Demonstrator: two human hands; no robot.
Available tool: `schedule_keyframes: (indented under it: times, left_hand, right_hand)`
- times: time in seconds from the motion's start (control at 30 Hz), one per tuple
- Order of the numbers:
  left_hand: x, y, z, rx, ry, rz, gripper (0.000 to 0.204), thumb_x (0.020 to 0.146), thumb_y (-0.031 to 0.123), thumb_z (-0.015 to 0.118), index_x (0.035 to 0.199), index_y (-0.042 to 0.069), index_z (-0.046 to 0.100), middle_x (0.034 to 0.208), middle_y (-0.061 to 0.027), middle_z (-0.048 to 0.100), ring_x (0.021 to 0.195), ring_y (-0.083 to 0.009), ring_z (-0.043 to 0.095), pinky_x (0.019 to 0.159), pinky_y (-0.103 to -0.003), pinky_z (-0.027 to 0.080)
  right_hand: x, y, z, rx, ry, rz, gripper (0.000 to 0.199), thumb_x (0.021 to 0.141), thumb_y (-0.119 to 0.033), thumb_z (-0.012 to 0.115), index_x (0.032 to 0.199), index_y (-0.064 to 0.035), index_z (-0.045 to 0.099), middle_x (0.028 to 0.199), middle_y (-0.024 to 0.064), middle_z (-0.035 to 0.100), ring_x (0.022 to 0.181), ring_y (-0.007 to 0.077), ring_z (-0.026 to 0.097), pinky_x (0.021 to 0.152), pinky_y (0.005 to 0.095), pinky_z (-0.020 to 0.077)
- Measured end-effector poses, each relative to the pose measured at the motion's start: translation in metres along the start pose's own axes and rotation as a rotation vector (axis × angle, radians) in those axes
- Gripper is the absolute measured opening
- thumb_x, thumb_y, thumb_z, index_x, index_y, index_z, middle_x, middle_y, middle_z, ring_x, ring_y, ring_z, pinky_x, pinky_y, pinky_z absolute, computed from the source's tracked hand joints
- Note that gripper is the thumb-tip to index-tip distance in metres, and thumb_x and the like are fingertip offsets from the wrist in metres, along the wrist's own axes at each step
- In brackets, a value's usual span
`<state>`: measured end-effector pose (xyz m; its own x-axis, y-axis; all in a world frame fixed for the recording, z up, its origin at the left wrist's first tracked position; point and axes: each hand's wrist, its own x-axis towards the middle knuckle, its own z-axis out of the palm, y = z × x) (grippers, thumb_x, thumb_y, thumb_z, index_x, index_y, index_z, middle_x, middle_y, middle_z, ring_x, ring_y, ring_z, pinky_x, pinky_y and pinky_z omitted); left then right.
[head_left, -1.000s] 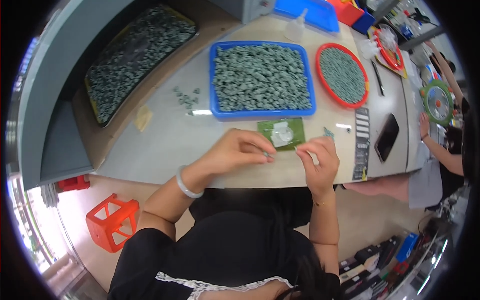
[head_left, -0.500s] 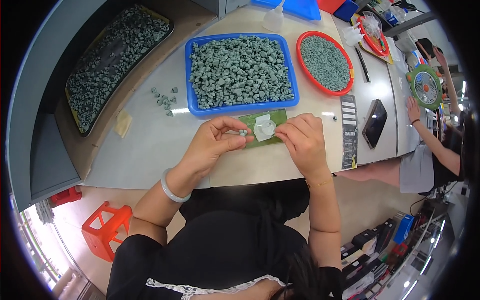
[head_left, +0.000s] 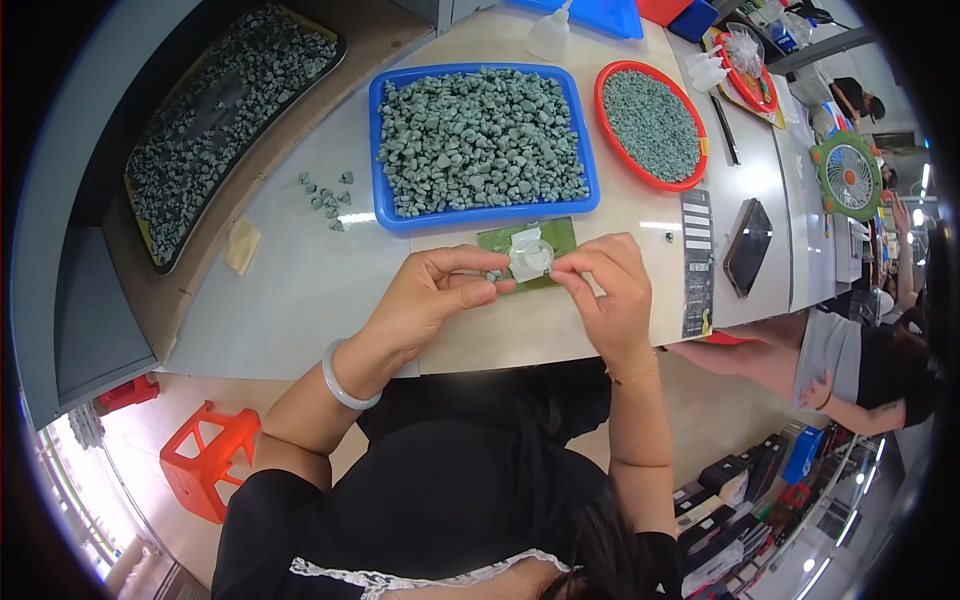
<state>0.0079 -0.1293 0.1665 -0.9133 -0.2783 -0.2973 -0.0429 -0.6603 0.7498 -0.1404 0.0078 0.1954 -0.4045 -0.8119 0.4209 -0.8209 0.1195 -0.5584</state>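
Note:
Between the thumb and fingers of my left hand (head_left: 425, 290) is a small grey-green stone-like piece (head_left: 494, 275). My right hand (head_left: 612, 290) is closed in a pinch by the right edge of a small round whitish dish (head_left: 537, 257); what its fingertips hold, if anything, is too small to make out. The dish rests on white paper or tape, on a green mat (head_left: 562, 234) lying between my hands. Just beyond the mat stands a blue tray (head_left: 480, 217) heaped with similar grey-green pieces (head_left: 485, 140).
Loose pieces (head_left: 325, 202) are scattered left of the tray, near a yellowish cloth (head_left: 242, 246). A red round tray (head_left: 700, 172) of finer pieces stands at the right, with a phone (head_left: 748, 248) nearer me. A dark tray (head_left: 225, 130) sits in the left-hand booth. Another person (head_left: 835, 360) is at the far right.
My hands have shifted slightly, staying around the dish, and my left fingertips are nearer to it. The other person's hand has left the green fan and that arm is now lower.

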Motion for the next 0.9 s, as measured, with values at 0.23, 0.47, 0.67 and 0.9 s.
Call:
schedule_keyframes:
  times: [0.23,0.47,0.67,0.9]
  left_hand:
    - [0.001,-0.007,0.005,0.024,-0.026,-0.002,0.019,0.073,-0.005,0.063,0.090,-0.002,0.056,0.092,-0.0081,0.058,0.089,-0.0169,0.060,0.077,-0.025,0.048]
    - [0.003,-0.008,0.008,0.104,-0.030,0.025,0.020,0.073,-0.004,0.063,0.092,-0.003,0.057,0.088,-0.0082,0.060,0.082,-0.0135,0.060,0.074,-0.023,0.048]
    - [0.006,-0.011,0.008,0.138,-0.012,0.026,0.019,0.072,-0.004,0.064,0.089,-0.002,0.059,0.087,-0.0061,0.058,0.079,-0.0126,0.059,0.073,-0.023,0.048]
    - [0.004,-0.016,0.004,0.144,-0.072,0.037,0.017,0.072,-0.002,0.065,0.089,-0.002,0.059,0.085,-0.0061,0.058,0.078,-0.0117,0.058,0.070,-0.022,0.048]
  right_hand:
    - [-0.019,-0.018,0.015,0.276,0.040,0.131,0.012,0.063,-0.003,0.069,0.072,-0.0046,0.060,0.071,0.0043,0.055,0.071,0.0195,0.048,0.064,0.0283,0.0393]
    - [-0.021,-0.019,0.025,0.100,0.184,-0.074,0.013,0.063,-0.006,0.070,0.073,-0.0081,0.061,0.072,0.0012,0.055,0.069,0.0196,0.047,0.063,0.0286,0.0388]
    - [-0.025,-0.012,0.031,0.000,0.193,-0.170,0.015,0.062,-0.004,0.069,0.075,-0.0075,0.062,0.072,0.0016,0.053,0.068,0.0199,0.046,0.061,0.0286,0.0380]
    - [-0.031,0.001,0.030,-0.069,0.141,-0.393,0.021,0.062,-0.012,0.059,0.083,-0.0082,0.062,0.079,-0.0022,0.053,0.072,0.0162,0.046,0.064,0.0292,0.0364]
